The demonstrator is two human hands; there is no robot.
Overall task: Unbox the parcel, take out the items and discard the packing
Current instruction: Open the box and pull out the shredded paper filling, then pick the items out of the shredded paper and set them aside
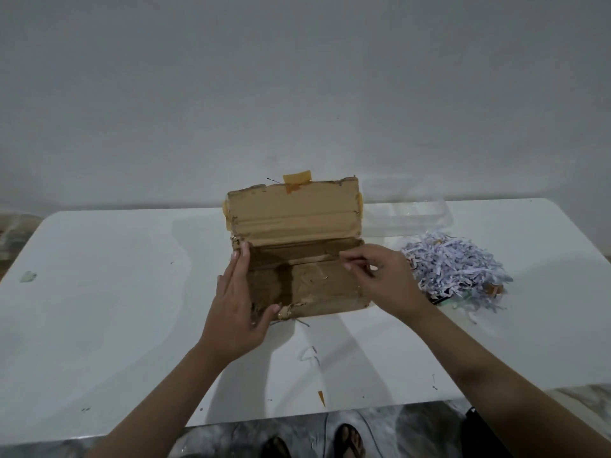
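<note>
A brown cardboard box point(307, 279) lies open in the middle of the white table point(115, 309), its lid flap point(294, 213) standing up at the back with yellow tape on its top edge. Inside I see only bare cardboard. My left hand point(239, 302) holds the box's left side, fingers straight along the wall and thumb at the front corner. My right hand point(380, 279) is at the box's right side with fingers curled, pinching something thin that I cannot make out. A pile of shredded white paper point(458, 269) lies to the right of the box.
A clear plastic tray point(410, 213) sits behind the shredded paper at the back right. Small scraps of tape and paper point(312, 358) dot the table in front of the box. A wall rises close behind the table. Feet in sandals show below the front edge.
</note>
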